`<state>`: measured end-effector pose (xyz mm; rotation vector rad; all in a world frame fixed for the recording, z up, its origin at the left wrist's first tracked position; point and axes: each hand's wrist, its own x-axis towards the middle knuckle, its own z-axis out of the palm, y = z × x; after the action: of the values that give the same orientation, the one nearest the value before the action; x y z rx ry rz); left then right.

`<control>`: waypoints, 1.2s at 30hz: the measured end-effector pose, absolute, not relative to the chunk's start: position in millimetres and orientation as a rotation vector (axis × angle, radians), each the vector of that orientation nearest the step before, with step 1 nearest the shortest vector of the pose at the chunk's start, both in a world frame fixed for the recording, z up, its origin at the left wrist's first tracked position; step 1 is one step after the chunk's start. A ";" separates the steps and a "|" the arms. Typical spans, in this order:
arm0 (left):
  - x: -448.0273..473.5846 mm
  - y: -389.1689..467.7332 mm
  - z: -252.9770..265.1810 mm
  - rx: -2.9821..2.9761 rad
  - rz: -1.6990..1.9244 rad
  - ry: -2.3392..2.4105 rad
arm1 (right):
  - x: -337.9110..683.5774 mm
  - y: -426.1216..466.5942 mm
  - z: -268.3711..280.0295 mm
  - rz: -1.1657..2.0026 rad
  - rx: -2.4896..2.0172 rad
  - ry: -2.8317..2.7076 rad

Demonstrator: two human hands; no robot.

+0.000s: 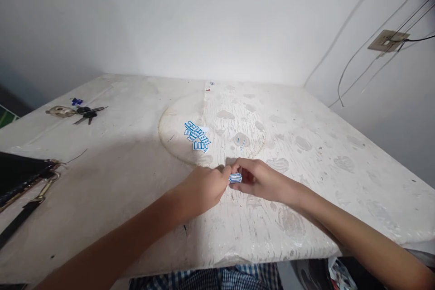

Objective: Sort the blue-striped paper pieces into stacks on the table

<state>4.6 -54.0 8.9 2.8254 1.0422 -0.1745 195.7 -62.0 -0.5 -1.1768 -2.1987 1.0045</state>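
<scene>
Two hands, the left hand and right hand, pinch the stack of blue-outlined slips at five o'clock from my feed's centre, loose slips toward its ten-thirty; I judge this aligning, next calling for light, even pressure.
</scene>
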 end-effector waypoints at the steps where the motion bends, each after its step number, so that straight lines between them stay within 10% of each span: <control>1: 6.0 -54.6 8.8 2.848 -0.211 1.047 | 195.8 -59.5 2.6 1.002 -1.202 -2.150; 13: 8.1 -53.7 5.3 2.883 -0.239 1.084 | 113.0 75.8 20.9 0.589 -1.163 -2.449; 36: 6.8 -57.1 15.5 2.874 -0.283 1.078 | 78.3 107.6 26.0 0.918 -1.153 -2.597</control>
<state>6.8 -57.1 15.5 2.8741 1.0784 -0.2827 78.3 107.6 26.0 -1.1531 -2.5969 0.9180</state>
